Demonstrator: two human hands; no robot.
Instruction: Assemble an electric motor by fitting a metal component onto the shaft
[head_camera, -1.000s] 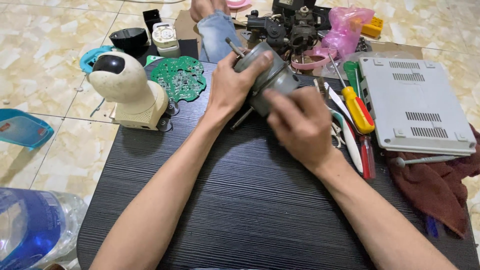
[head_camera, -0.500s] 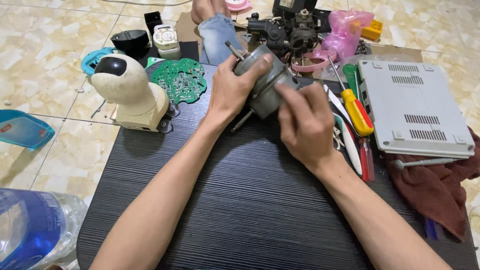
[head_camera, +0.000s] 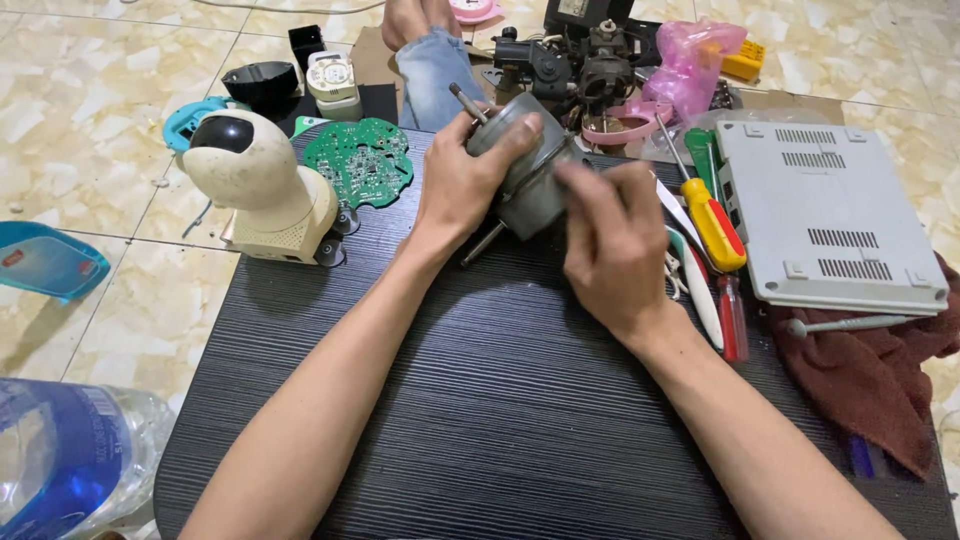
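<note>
Both hands hold a grey round metal motor with a thin shaft sticking out at each end, just above the far part of a black ribbed table. My left hand wraps over its upper left side, thumb across the top. My right hand grips its right side, fingers curled on the casing. A round green circuit board lies left of the motor, beside a cream dome camera.
Screwdrivers with yellow-red and white handles lie right of my right hand, then a grey flat box on a maroon cloth. Black motor parts and a pink bag sit beyond. A water bottle stands lower left.
The motor has turned slightly in my hands and my right hand has shifted its grip along the casing's right side. The rest has stayed in place.
</note>
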